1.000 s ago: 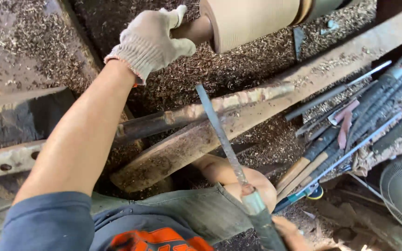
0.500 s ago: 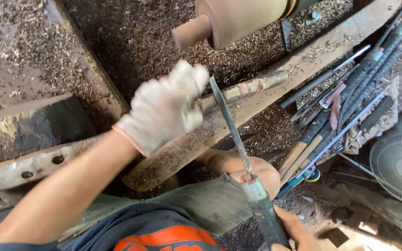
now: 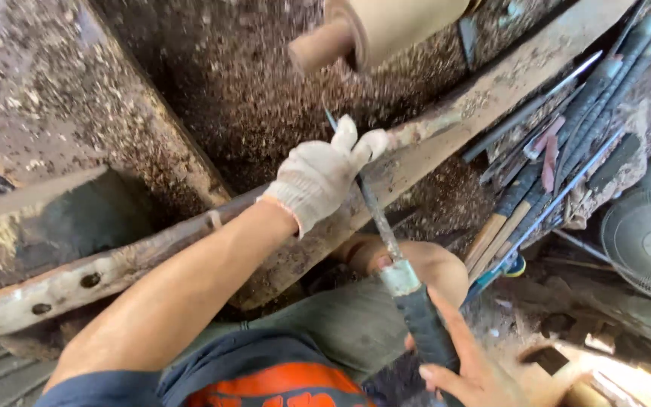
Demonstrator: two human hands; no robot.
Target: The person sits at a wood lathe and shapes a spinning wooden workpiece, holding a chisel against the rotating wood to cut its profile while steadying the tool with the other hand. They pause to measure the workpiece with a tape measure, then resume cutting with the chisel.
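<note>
Gloved left hand [image 3: 324,175] grip pinching chisel blade [image 3: 371,215], bare right hand [image 3: 465,369] clasping its handle [image 3: 425,324]

Woodturning workshop: wood shavings [image 3: 250,90], chisels [image 3: 559,158].

One head-worn camera looks steeply down from close above the person's own arms and lap. It faces forward and down over a rusty rail [image 3: 386,181] running from eight o'clock to one o'clock. A turned wooden cylinder [image 3: 386,26] sits at twelve o'clock, a fan [image 3: 649,245] at three o'clock. There is no second view to overlap with.
</note>
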